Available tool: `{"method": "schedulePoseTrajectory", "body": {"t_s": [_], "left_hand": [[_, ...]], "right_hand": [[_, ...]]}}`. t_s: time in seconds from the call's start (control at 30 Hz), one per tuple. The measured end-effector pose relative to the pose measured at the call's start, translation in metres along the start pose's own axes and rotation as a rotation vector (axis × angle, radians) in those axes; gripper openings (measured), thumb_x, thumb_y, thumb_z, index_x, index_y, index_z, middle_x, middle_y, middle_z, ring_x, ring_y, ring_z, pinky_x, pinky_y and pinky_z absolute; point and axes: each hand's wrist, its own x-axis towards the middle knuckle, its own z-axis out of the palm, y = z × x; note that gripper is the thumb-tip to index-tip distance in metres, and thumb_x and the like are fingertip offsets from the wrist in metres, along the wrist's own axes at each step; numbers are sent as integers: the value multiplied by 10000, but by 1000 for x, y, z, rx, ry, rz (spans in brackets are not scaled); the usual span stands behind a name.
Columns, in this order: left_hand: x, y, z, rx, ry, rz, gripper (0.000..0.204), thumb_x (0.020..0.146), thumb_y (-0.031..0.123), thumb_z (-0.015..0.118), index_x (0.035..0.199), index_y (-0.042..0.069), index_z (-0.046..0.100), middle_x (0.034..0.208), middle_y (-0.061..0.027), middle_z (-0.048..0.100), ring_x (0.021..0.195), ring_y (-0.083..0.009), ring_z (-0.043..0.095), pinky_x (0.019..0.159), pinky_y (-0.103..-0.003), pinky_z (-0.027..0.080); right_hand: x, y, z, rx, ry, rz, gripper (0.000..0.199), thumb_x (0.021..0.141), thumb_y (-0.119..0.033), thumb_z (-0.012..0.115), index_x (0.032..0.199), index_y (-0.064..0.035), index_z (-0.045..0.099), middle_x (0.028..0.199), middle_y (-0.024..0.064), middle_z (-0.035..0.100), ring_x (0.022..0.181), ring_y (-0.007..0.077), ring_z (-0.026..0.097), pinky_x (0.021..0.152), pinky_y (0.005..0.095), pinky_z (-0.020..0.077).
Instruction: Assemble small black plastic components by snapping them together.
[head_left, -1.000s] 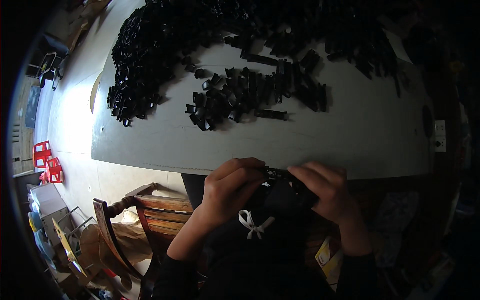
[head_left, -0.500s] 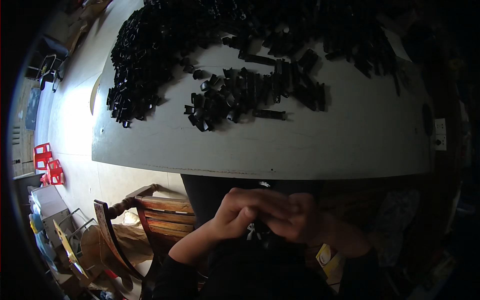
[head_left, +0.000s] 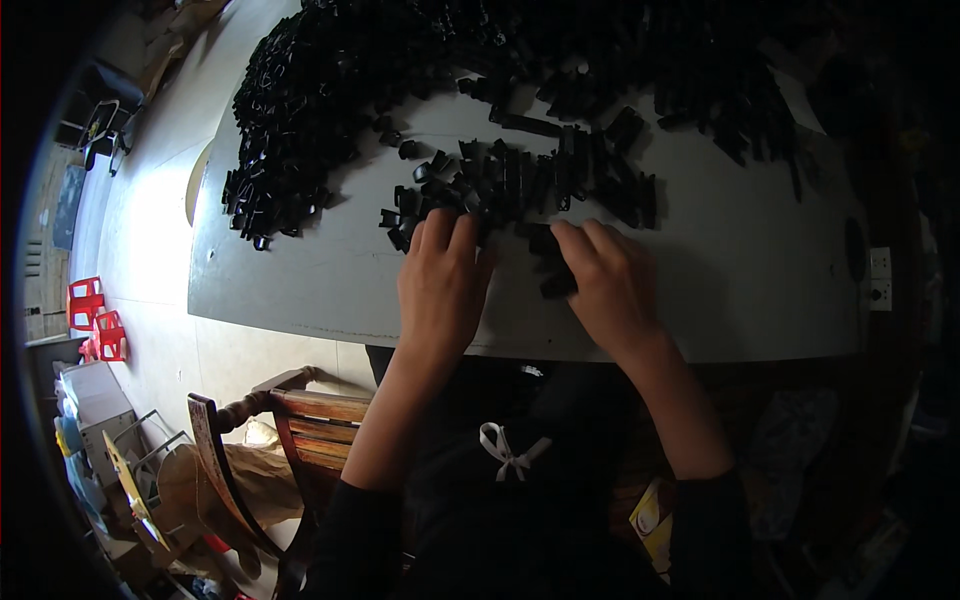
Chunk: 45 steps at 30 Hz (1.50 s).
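Observation:
A loose cluster of small black plastic pieces (head_left: 510,175) lies on the grey-white table (head_left: 310,285), curved clip-like ones at its left and longer narrow ones at its right. At the cluster's near left edge, my left hand (head_left: 440,280) bends its fingers down over the curved pieces. Its fingertips, and anything they pinch, are hidden. My right hand (head_left: 615,285) is at the near right, fingers curled against black plastic pieces (head_left: 552,265) that show dark and blurred beside its thumb side. The two hands are apart, palms down.
A large heap of black pieces (head_left: 290,130) covers the table's far left, and more long black pieces (head_left: 730,110) lie at the far right. A wooden chair (head_left: 320,430) stands at the lower left. Red stools (head_left: 100,320) are on the floor beyond it.
Both hands have moved from together in front of my body, over the table's near edge, to the cluster. They are now separated. The long piece at the near edge is now beside my right hand.

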Motion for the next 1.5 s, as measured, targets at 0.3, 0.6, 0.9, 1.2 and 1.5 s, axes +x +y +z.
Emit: {"method": "schedulePoseTrajectory", "body": {"t_s": [0.3,0.6,0.9,1.2,1.5], "left_hand": [[-7,-4,-21,-34,-95,4,306,763,8,642,1062,34,581,923,-102,570,864,-272,591,712,-354,498],[-47,-1,-34,-859,-259,-130,199,710,-121,681,869,-29,605,1027,-166,637,946,-209,633,825,-316,529],[-48,3,-48,-812,-324,-27,136,744,-45,683,863,-22,620,1049,-190,639,954,-234,637,795,-325,527],[-62,28,-41,-1449,-497,-45,482,991,350,395,921,-52,651,1016,-207,671,1006,-314,638,883,-374,488],[-60,18,-39,-1093,-618,88,423,942,377,469,934,-15,629,1101,-212,622,1003,-308,614,859,-367,469]], "right_hand": [[-13,5,-4,200,-54,137,286,682,31,697,953,1,610,804,103,613,754,268,647,643,350,525],[-47,-20,-47,619,-66,62,299,715,25,674,1004,-1,601,841,133,636,735,266,653,621,334,506],[-50,-22,-47,532,-89,-62,320,697,-12,695,1003,1,602,849,140,639,727,279,652,618,361,524],[-66,-57,-40,541,-38,-284,296,714,-1,686,1002,12,622,838,139,645,691,271,665,573,335,538],[-106,-60,-6,761,-194,-133,437,755,-79,695,1165,5,570,1036,175,616,812,313,666,671,369,555]]}}
